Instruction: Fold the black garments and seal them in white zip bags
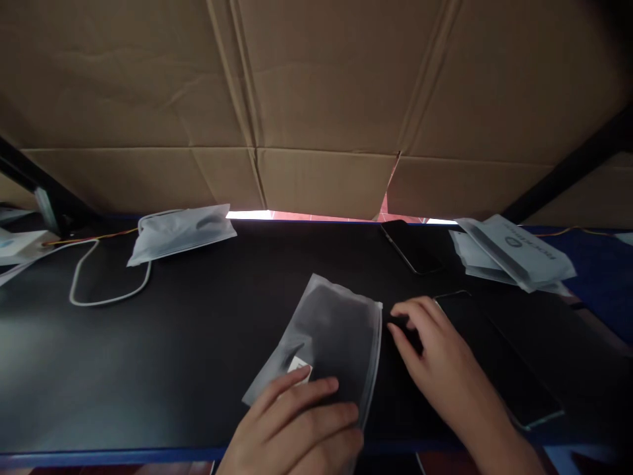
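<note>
A frosted plastic pouch [341, 330] with a zip edge lies at the centre of the black table, a small white label [298, 364] showing at its left part. My left hand [301, 422] rests flat over the pouch's near part, fingers spread and pointing right. Just right of the pouch, my right hand [428, 343] is curved above the tabletop, its thumb and fingers apart with nothing visible between them. Beside that hand, a dark flat panel with a pale edge [499, 356] lies partly under the forearm.
A phone [413, 247] lies behind my right hand. Printed frosted pouches [524, 254] are stacked at the right. Another pouch [182, 231] and a white cable [74, 284] are at the left. Cardboard [321, 99] rises behind the black table [173, 369]; dark metal bars flank it.
</note>
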`<state>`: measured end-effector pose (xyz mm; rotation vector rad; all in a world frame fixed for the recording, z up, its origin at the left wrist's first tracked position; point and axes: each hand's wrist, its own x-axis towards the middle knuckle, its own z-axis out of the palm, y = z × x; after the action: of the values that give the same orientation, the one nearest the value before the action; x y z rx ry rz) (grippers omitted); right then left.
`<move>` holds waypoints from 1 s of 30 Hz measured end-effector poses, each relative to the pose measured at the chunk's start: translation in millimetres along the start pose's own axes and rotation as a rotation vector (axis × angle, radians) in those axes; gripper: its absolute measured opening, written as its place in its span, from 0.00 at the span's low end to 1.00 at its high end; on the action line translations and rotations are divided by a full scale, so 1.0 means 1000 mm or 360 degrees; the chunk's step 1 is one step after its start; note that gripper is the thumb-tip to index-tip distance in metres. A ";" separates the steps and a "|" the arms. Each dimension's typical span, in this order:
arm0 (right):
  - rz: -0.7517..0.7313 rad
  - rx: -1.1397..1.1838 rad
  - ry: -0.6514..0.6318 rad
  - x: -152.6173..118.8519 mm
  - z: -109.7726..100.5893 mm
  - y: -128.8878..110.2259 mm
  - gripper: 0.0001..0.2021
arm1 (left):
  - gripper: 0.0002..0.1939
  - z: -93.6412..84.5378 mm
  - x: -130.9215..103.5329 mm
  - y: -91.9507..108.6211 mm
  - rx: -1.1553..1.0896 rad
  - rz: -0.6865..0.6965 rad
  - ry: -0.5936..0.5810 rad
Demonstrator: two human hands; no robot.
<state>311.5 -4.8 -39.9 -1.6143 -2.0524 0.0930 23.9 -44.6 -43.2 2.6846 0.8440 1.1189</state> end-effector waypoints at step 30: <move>0.0518 0.0595 0.0133 -0.022 -0.013 -0.002 0.17 | 0.32 -0.066 -0.068 -0.076 0.0978 -0.0922 -0.0491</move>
<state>319.0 -29.4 -35.7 -1.6599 -1.5791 0.4858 -94.9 -24.4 -60.8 2.5975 1.9687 0.3343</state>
